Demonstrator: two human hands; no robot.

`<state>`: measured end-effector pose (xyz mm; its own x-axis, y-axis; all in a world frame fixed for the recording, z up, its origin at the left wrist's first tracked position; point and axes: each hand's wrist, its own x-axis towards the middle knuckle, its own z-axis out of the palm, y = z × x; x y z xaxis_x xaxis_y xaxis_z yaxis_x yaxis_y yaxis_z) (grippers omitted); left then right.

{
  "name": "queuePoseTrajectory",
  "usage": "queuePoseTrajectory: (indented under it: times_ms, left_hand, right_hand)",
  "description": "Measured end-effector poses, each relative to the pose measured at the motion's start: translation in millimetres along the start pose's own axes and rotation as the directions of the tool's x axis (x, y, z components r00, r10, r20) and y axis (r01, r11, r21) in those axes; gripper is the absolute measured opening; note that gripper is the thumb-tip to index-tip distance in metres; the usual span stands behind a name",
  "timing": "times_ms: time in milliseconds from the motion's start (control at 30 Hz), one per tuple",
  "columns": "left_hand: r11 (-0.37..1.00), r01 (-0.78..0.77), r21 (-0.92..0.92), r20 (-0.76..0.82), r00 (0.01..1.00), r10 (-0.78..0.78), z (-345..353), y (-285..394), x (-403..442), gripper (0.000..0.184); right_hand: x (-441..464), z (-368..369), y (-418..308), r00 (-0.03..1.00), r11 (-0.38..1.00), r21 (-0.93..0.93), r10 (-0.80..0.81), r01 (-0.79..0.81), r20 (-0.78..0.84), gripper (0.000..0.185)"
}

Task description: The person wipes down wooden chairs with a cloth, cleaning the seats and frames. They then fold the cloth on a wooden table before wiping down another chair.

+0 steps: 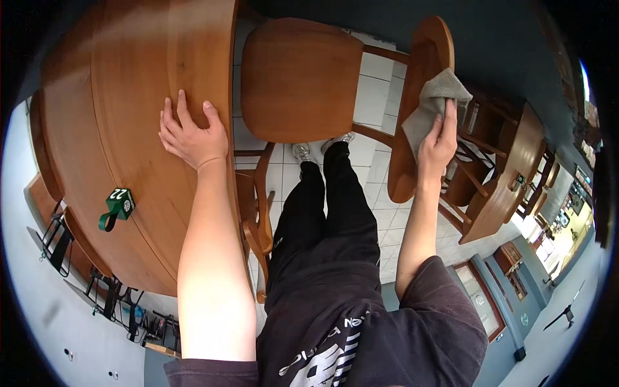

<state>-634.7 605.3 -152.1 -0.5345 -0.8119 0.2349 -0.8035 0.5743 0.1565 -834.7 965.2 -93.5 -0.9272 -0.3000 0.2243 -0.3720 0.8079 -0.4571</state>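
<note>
My left hand (pixel 195 137) rests on the wooden tabletop (pixel 138 71), fingers spread and holding nothing. A grey cloth (pixel 422 119) is in my right hand (pixel 438 145), pressed against the curved wooden backrest (pixel 405 155) of a chair. Part of the cloth folds up over the fingertips near the backrest's edge. The chair's wooden seat (pixel 300 80) lies between the table and the backrest.
A green block marked 22 (pixel 120 202) stands on the table below my left hand. Another wooden chair (pixel 256 226) is tucked by the table edge. More tables and chairs (pixel 506 168) stand at the right, over white floor tiles (pixel 374 97).
</note>
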Motion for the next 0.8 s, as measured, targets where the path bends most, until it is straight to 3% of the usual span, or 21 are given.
queuePoseTrajectory:
  times_ms: [33, 67, 133, 167, 200, 267, 300, 333, 367, 400, 433, 467, 500, 633, 667, 800]
  left_hand:
    - [1.0, 0.007, 0.006, -0.005, 1.0, -0.007, 0.3, -1.0, 1.6, 0.051]
    - [1.0, 0.006, -0.002, -0.007, 1.0, -0.006, -0.7, -1.0, 2.1, 0.051]
    - [1.0, 0.017, -0.012, 0.006, 1.0, -0.016, -0.7, 1.6, -0.3, 0.051]
    - [1.0, 0.01, -0.014, 0.004, 1.0, -0.01, -1.3, 1.7, 0.6, 0.051]
    - [1.0, -0.002, -0.016, 0.001, 1.0, 0.002, -1.1, 0.3, 1.5, 0.051]
    - [1.0, -0.008, -0.016, 0.0, 1.0, 0.008, -1.0, -1.4, 0.4, 0.051]
    - [1.0, -0.009, -0.022, -0.009, 1.0, 0.009, -0.4, -0.6, 0.9, 0.052]
    - [1.0, -0.012, -0.028, -0.011, 1.0, 0.012, -0.3, 0.0, 0.9, 0.052]
    - [1.0, -0.006, -0.022, -0.006, 1.0, 0.006, -0.5, -0.1, 0.7, 0.052]
    - [1.0, 0.003, -0.014, -0.002, 1.0, -0.003, -0.2, 0.1, 1.0, 0.052]
    - [1.0, 0.009, -0.014, -0.003, 1.0, -0.009, 0.0, 1.2, 0.6, 0.052]
    - [1.0, 0.007, -0.018, 0.001, 1.0, -0.007, -0.8, 1.4, 0.1, 0.051]
    - [1.0, 0.005, -0.02, 0.001, 1.0, -0.005, -0.9, 1.0, 1.0, 0.051]
    - [0.999, 0.002, -0.032, 0.014, 1.0, -0.001, -2.6, 0.7, 1.6, 0.051]
    - [1.0, 0.004, -0.029, 0.009, 1.0, -0.003, -2.4, 0.9, 2.3, 0.051]
    - [0.999, 0.012, -0.034, 0.013, 1.0, -0.012, -4.5, 1.7, 0.0, 0.052]
  right_hand:
    - [-0.9, 2.3, -7.2, 0.989, 0.99, -0.05, -0.136, 0.133, -0.06, 0.037]
    - [-0.3, 3.3, -22.2, 0.988, 0.989, -0.045, -0.142, 0.14, -0.053, 0.037]
    - [1.8, -1.1, -52.7, 0.985, 0.962, 0.267, 0.095, -0.054, -0.144, 0.036]
    - [3.1, -5.4, -66.8, 0.949, 0.833, 0.522, 0.288, -0.181, -0.129, 0.037]
    - [7.4, -9.8, -74.4, 0.931, 0.549, 0.81, 0.366, -0.206, -0.012, 0.043]
    - [14.5, -11.8, -90.8, 0.894, 0.191, 0.965, 0.44, -0.182, 0.081, 0.046]
    - [12.4, -6.5, -87.7, 0.849, -0.064, 0.974, 0.479, -0.219, 0.223, 0.052]
    - [7.5, 4.4, -85.9, 0.824, -0.298, 0.895, 0.37, -0.333, 0.429, 0.062]
    - [-9.7, 30.8, -71.7, 0.675, -0.385, 0.852, 0.526, -0.353, 0.517, 0.065]
    - [0.0, 49.5, -73.1, 0.86, -0.768, 0.573, 0.057, -0.287, 0.508, 0.071]
    - [15.9, 58.2, -90.1, 0.843, -0.798, 0.414, -0.203, -0.437, 0.498, 0.078]
    - [34.9, 56.0, -168.7, 0.674, -0.373, 0.812, 0.456, -0.448, 0.581, 0.075]
    - [17.8, 73.6, -139.2, 0.674, -0.378, 0.808, 0.45, -0.452, 0.586, 0.075]
    - [-37.2, 169.8, -22.0, 0.747, -0.653, 0.614, 0.11, -0.443, 0.656, 0.066]
    - [-34.9, 170.0, -21.6, 0.747, -0.655, 0.611, 0.104, -0.444, 0.656, 0.066]
    - [-38.9, 162.8, -19.5, 0.64, -0.336, 0.669, 0.209, -0.663, 0.739, 0.064]
